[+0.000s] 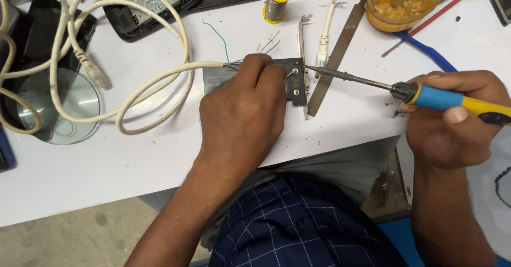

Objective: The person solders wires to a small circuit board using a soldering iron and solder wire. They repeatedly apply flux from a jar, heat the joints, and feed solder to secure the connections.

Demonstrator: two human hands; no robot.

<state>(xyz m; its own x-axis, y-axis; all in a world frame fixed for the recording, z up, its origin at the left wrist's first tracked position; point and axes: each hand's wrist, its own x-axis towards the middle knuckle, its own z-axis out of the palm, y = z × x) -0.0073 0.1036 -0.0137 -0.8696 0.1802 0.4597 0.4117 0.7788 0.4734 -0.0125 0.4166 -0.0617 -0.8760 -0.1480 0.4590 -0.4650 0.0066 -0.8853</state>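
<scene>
The left hand [242,110] pinches down a small black connector plate [296,80] with silver screws on the white table [106,160]; the right hand [452,120] grips a blue-and-yellow soldering iron [404,91], tip touching it.

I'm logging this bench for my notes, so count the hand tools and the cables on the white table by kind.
Soldering iron, held in the right hand: 1
Solder spool: 1
Flat metal file: 1
Long cream network cable: 1
Short cut cable piece: 1
Total: 5

The left hand presses on the small black connector part.
</scene>
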